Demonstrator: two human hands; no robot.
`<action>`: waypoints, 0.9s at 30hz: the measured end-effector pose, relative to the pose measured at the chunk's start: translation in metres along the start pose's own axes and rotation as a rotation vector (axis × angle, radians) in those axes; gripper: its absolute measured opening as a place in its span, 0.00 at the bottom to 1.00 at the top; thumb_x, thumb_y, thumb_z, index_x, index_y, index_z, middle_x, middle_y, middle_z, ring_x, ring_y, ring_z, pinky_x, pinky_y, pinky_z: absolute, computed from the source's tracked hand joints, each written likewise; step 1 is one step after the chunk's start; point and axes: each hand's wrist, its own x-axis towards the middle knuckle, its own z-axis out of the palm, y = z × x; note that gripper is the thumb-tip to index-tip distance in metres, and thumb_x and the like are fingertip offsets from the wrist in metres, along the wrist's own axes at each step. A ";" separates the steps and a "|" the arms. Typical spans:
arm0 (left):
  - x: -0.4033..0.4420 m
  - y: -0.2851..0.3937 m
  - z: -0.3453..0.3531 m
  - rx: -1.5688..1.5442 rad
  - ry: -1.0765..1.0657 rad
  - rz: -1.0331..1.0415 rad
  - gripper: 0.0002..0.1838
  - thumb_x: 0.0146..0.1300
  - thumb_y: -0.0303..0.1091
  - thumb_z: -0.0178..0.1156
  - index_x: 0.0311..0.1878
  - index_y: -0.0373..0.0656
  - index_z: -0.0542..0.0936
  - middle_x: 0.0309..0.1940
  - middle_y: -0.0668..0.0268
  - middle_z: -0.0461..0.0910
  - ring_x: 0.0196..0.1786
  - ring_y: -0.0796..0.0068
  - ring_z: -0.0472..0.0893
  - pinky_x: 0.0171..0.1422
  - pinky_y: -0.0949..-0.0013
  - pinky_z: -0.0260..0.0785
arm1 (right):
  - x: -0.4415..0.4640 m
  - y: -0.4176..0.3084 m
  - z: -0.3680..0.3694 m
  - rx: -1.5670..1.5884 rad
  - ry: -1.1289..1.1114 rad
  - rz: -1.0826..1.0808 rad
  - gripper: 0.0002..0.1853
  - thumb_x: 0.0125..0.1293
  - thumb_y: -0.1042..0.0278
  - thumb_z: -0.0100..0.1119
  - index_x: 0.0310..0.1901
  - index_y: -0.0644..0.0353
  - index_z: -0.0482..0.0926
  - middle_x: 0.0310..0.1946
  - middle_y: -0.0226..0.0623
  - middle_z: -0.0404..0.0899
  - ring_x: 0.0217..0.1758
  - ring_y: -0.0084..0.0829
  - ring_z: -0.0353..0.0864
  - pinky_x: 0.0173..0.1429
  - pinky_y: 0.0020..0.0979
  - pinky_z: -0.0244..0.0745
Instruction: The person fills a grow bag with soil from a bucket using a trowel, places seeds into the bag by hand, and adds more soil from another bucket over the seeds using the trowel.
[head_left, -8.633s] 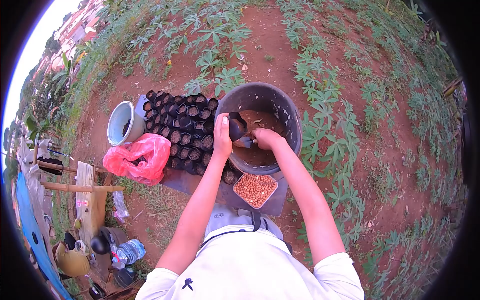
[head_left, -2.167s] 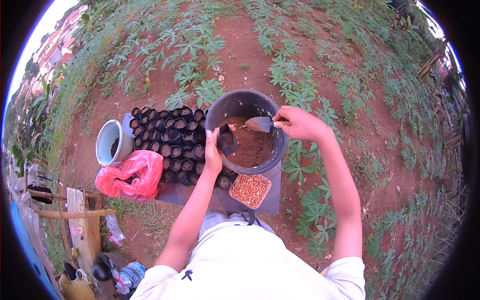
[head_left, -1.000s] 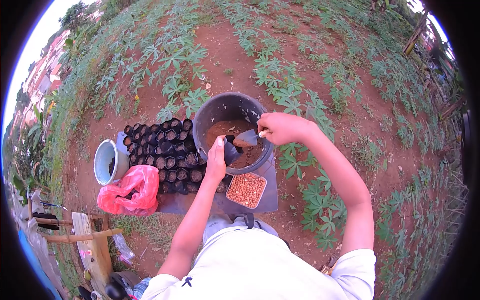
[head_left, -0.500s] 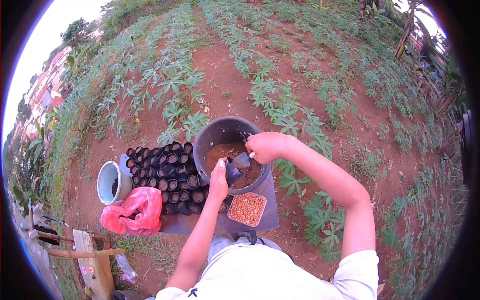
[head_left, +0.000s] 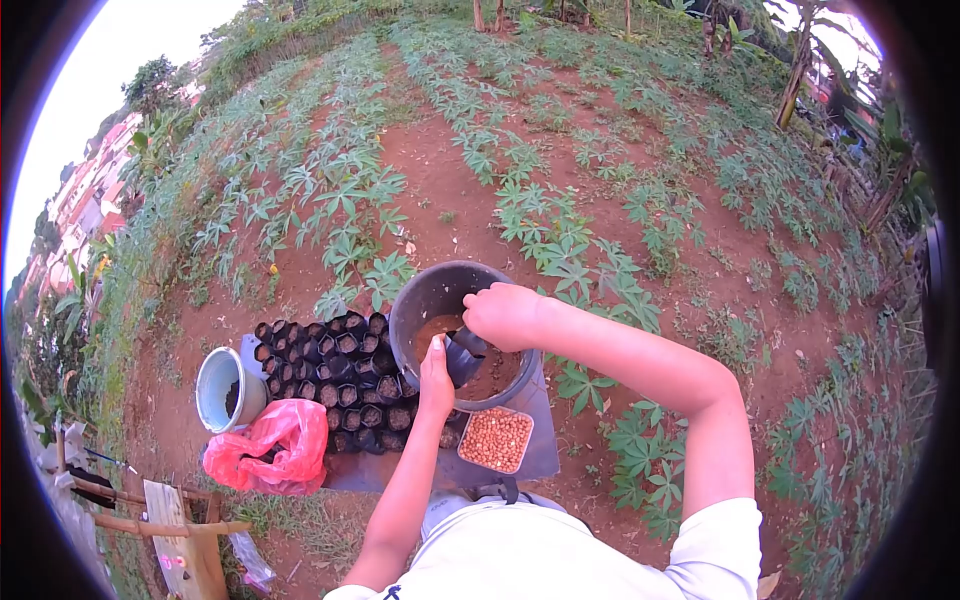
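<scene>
My left hand (head_left: 437,375) is closed on a black plastic seedling bag (head_left: 463,360), holding it tilted with its mouth up inside a large dark bucket (head_left: 408,310). Reddish-brown soil (head_left: 492,377) lies in that bucket. Right above the bag's mouth is my right hand (head_left: 500,316), fingers wrapped round a small trowel; the hand and the bag mostly hide the tool. A square clear tub of tan-orange seeds (head_left: 496,441) stands just in front of the bucket, near my left forearm.
Rows of filled black seedling bags (head_left: 345,365) stand on a bluish-grey table (head_left: 540,440), left of the bucket. Beyond them are a pale pail (head_left: 213,390) with dark contents and a pink plastic bag (head_left: 275,450). Leafy crop rows (head_left: 560,230) surround the table; a wooden post (head_left: 180,530) rises lower left.
My right hand has moved left and tipped the trowel, its grey blade no longer plainly visible, over the black bag. The left hand keeps the bag; the view has tilted up slightly.
</scene>
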 end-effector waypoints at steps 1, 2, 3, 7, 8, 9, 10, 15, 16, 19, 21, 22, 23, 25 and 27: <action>0.001 0.000 0.000 -0.005 0.009 -0.001 0.35 0.79 0.60 0.35 0.61 0.35 0.75 0.41 0.61 0.80 0.36 0.76 0.81 0.28 0.71 0.74 | 0.000 -0.002 -0.002 -0.003 0.000 0.003 0.12 0.57 0.70 0.64 0.42 0.65 0.86 0.48 0.47 0.82 0.50 0.44 0.86 0.53 0.41 0.81; 0.001 0.001 0.001 -0.011 0.018 -0.003 0.35 0.79 0.61 0.36 0.61 0.35 0.75 0.40 0.61 0.80 0.36 0.75 0.81 0.28 0.71 0.74 | 0.000 -0.005 -0.005 -0.031 0.007 0.005 0.11 0.56 0.70 0.65 0.41 0.63 0.85 0.45 0.44 0.81 0.49 0.41 0.85 0.52 0.40 0.79; 0.003 0.000 0.001 -0.014 0.016 -0.001 0.35 0.79 0.61 0.36 0.61 0.35 0.75 0.40 0.61 0.80 0.36 0.75 0.81 0.28 0.71 0.74 | 0.001 -0.007 -0.007 -0.061 0.014 0.008 0.10 0.56 0.70 0.66 0.40 0.61 0.84 0.43 0.40 0.80 0.48 0.38 0.84 0.51 0.38 0.77; 0.007 0.001 0.003 -0.058 0.004 -0.016 0.36 0.78 0.62 0.36 0.60 0.35 0.75 0.40 0.62 0.80 0.35 0.76 0.80 0.28 0.71 0.74 | 0.005 -0.009 -0.011 -0.112 0.010 -0.005 0.11 0.60 0.67 0.63 0.42 0.62 0.86 0.47 0.45 0.82 0.50 0.41 0.86 0.54 0.40 0.79; 0.007 0.002 0.004 -0.066 0.013 -0.020 0.36 0.78 0.62 0.36 0.60 0.35 0.75 0.40 0.62 0.80 0.35 0.76 0.80 0.29 0.71 0.74 | 0.005 -0.008 -0.013 -0.113 0.014 -0.002 0.11 0.60 0.67 0.63 0.41 0.62 0.86 0.47 0.44 0.83 0.51 0.41 0.85 0.54 0.39 0.79; 0.011 -0.005 0.003 -0.068 0.013 -0.019 0.36 0.78 0.62 0.36 0.60 0.35 0.75 0.40 0.62 0.80 0.35 0.76 0.80 0.29 0.71 0.74 | 0.005 -0.008 -0.014 -0.114 0.019 0.001 0.11 0.61 0.67 0.63 0.41 0.62 0.86 0.47 0.44 0.83 0.51 0.41 0.85 0.53 0.39 0.79; 0.017 -0.015 0.002 -0.042 0.009 0.025 0.36 0.78 0.62 0.36 0.60 0.35 0.75 0.39 0.62 0.80 0.35 0.75 0.80 0.30 0.70 0.74 | 0.006 -0.008 -0.014 -0.116 0.018 0.001 0.11 0.61 0.67 0.63 0.41 0.62 0.86 0.47 0.44 0.83 0.51 0.41 0.85 0.53 0.39 0.79; 0.016 -0.013 0.005 -0.072 -0.025 -0.013 0.36 0.78 0.62 0.36 0.59 0.34 0.76 0.39 0.62 0.80 0.35 0.75 0.79 0.33 0.69 0.73 | 0.006 -0.009 -0.008 -0.155 0.044 0.023 0.12 0.61 0.65 0.62 0.42 0.63 0.86 0.47 0.44 0.83 0.50 0.41 0.85 0.52 0.40 0.79; 0.021 -0.024 0.006 -0.061 -0.009 0.013 0.36 0.78 0.62 0.36 0.58 0.35 0.76 0.40 0.61 0.80 0.35 0.75 0.79 0.32 0.69 0.73 | 0.005 -0.008 -0.005 -0.165 0.046 0.024 0.12 0.61 0.65 0.62 0.42 0.63 0.86 0.47 0.44 0.83 0.50 0.41 0.85 0.52 0.40 0.79; 0.019 -0.016 0.009 -0.067 -0.035 -0.003 0.36 0.77 0.62 0.36 0.59 0.35 0.75 0.40 0.60 0.80 0.36 0.74 0.81 0.29 0.70 0.74 | -0.002 -0.006 -0.006 -0.205 0.093 0.008 0.08 0.62 0.69 0.58 0.38 0.61 0.83 0.39 0.38 0.79 0.46 0.35 0.83 0.50 0.37 0.78; 0.018 -0.009 0.012 -0.084 -0.078 -0.050 0.36 0.77 0.63 0.37 0.60 0.35 0.75 0.41 0.60 0.80 0.36 0.74 0.82 0.27 0.70 0.75 | -0.007 -0.004 -0.011 -0.206 0.104 0.027 0.08 0.62 0.69 0.58 0.39 0.61 0.83 0.40 0.37 0.79 0.46 0.35 0.83 0.50 0.36 0.78; 0.018 -0.010 0.013 -0.075 -0.078 -0.035 0.37 0.77 0.63 0.37 0.62 0.36 0.74 0.41 0.60 0.80 0.36 0.73 0.82 0.26 0.70 0.75 | -0.010 -0.003 -0.012 -0.203 0.113 0.039 0.08 0.62 0.69 0.58 0.39 0.61 0.83 0.40 0.37 0.79 0.47 0.35 0.83 0.50 0.36 0.78; 0.017 -0.011 0.013 -0.066 -0.076 -0.022 0.37 0.76 0.64 0.37 0.63 0.36 0.73 0.41 0.60 0.80 0.37 0.73 0.82 0.25 0.70 0.76 | -0.012 -0.002 -0.010 -0.205 0.115 0.042 0.08 0.62 0.69 0.58 0.39 0.61 0.83 0.40 0.37 0.79 0.47 0.35 0.83 0.50 0.36 0.78; 0.017 -0.009 0.016 -0.058 -0.072 -0.019 0.37 0.76 0.64 0.37 0.64 0.36 0.73 0.41 0.60 0.80 0.36 0.73 0.82 0.25 0.70 0.76 | -0.014 -0.001 -0.004 -0.198 0.130 0.030 0.08 0.62 0.69 0.59 0.40 0.61 0.83 0.40 0.36 0.79 0.47 0.34 0.82 0.51 0.35 0.78; 0.017 -0.006 0.016 -0.046 -0.069 -0.016 0.38 0.76 0.64 0.37 0.65 0.36 0.72 0.42 0.60 0.80 0.36 0.73 0.82 0.25 0.70 0.76 | -0.017 0.001 -0.003 -0.199 0.148 0.027 0.08 0.62 0.69 0.59 0.40 0.60 0.83 0.41 0.36 0.79 0.47 0.33 0.82 0.50 0.35 0.78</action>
